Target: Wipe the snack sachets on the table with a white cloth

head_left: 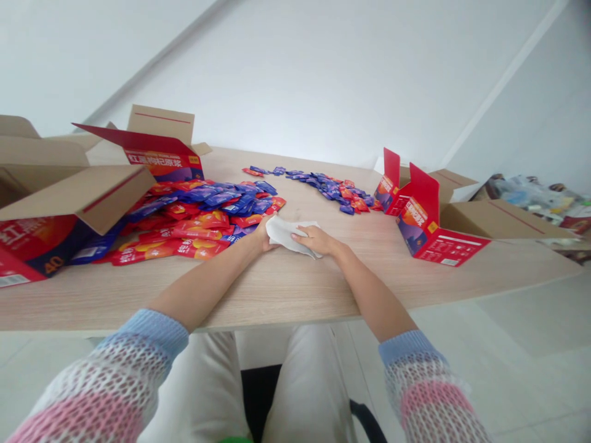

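Both my hands rest on a white cloth or tissue (285, 232) lying on the wooden table (286, 289). My left hand (263, 237) pinches its left edge, fingers curled on it. My right hand (316, 240) presses down on its right side, fingers closed over the material. Just beyond and left of the cloth lies a large heap of red and blue sachets (198, 215). A smaller scatter of blue and red sachets (323, 184) lies farther back toward the right.
An open red box with cardboard flaps (157, 151) stands behind the heap, and another open carton (55, 203) at the far left. Two small open red boxes (420, 215) sit right, beside a cardboard carton (498, 221). Clutter lies beyond the table's right end.
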The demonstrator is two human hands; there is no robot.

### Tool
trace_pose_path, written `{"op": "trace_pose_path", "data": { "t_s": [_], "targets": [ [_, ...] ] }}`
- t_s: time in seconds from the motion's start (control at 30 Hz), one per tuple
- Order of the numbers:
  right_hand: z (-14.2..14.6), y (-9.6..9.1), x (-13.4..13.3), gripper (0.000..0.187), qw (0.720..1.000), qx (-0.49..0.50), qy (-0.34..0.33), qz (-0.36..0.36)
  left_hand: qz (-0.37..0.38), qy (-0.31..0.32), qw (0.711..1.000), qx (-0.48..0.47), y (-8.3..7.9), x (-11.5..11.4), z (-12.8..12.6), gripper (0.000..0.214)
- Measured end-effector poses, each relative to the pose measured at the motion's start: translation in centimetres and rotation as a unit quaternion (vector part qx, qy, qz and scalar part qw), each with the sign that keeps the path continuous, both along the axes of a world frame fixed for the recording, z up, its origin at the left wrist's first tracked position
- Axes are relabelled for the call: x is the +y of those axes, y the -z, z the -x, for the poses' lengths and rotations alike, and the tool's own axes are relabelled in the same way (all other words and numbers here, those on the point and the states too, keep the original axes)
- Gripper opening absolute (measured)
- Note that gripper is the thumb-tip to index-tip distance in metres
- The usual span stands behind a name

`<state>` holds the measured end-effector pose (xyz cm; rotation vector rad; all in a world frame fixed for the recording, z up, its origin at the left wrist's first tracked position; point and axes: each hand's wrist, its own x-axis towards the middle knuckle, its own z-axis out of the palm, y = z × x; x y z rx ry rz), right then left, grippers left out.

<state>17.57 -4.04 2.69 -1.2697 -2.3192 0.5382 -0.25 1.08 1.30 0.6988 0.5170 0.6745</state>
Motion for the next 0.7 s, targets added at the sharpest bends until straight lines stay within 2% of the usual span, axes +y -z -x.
{"op": "trace_pose_path", "data": {
  "t_s": [0.2, 0.37, 0.43, 0.5, 0.57, 0.7],
  "targets": [
    [-1.2, -1.1, -0.5, 0.047, 0.989, 0.096, -0.012, 0.108, -0.011, -0.017, 1.000, -0.003, 0.3, 0.2, -0.5, 0.032],
    [-2.1, -1.0, -0.6, 0.042, 0.947, 0.168, 0.041, 0.270, -0.014, -0.008, 1.000, -0.013, 1.2, 1.0, -0.3, 0.030],
    [-2.6, -1.0, -0.5, 0.041, 0.930, 0.207, 0.067, 0.296, -0.019, -0.002, 1.000, -0.005, 1.3, 1.1, -0.2, 0.033],
    [-3.4, -1.1, -0.1, 0.040, 0.914, 0.282, 0.093, 0.275, -0.024, 0.003, 1.000, 0.006, 1.3, 1.1, -0.1, 0.038],
    [-4.7, -1.4, 0.4, 0.040, 0.885, 0.397, 0.128, 0.207, -0.030, -0.002, 0.999, 0.014, 1.1, 0.9, -0.1, 0.044],
    [-7.9, -1.8, 1.7, 0.043, 0.781, 0.591, 0.198, 0.042, -0.035, 0.005, 0.999, 0.025, 0.9, 0.8, -0.1, 0.046]
  ]
}}
